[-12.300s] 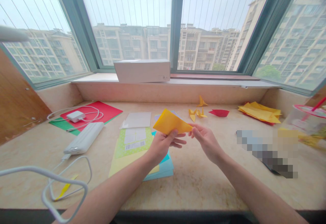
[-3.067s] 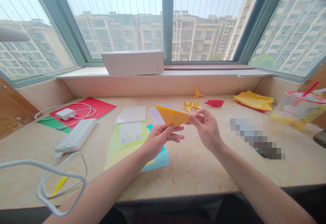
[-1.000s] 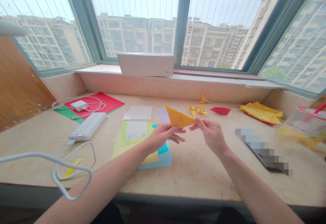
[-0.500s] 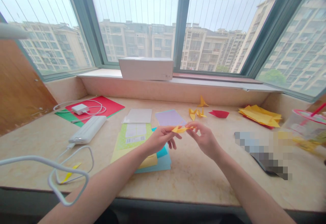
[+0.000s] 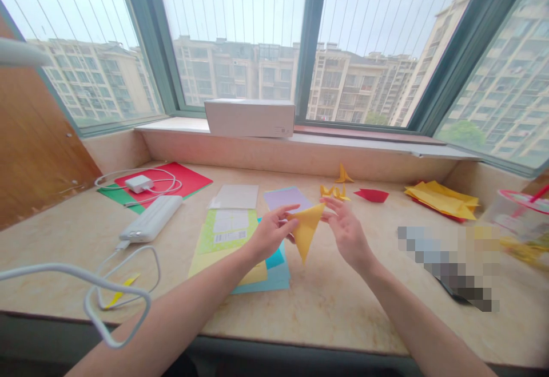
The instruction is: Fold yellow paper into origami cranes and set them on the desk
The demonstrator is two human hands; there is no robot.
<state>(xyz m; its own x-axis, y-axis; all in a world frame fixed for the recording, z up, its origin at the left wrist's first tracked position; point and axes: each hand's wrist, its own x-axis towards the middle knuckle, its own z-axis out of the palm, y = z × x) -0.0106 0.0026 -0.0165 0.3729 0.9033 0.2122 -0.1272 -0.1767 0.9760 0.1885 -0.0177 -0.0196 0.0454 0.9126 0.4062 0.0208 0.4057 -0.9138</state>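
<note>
A folded yellow paper (image 5: pixel 307 229) hangs between my hands over the table, its broad face toward me and one point downward. My left hand (image 5: pixel 274 232) pinches its left corner between thumb and fingers. At its upper right corner, the fingers of my right hand (image 5: pixel 345 227) are closed on the tip. Behind my hands lie folded yellow pieces (image 5: pixel 335 193), with another yellow piece (image 5: pixel 343 174) farther back and a red folded piece (image 5: pixel 371 195) to their right.
Colored paper sheets (image 5: pixel 201 257) lie left of centre. Further left are a white power bank (image 5: pixel 151 219), looping cable and red paper (image 5: pixel 189 178). At right are yellow sheets (image 5: pixel 444 199), a pixelated object (image 5: pixel 446 268) and a clear cup (image 5: pixel 521 214).
The yellow paper has turned from a narrow, near edge-on look to a broad face with a point hanging down. The camera view has shifted slightly.
</note>
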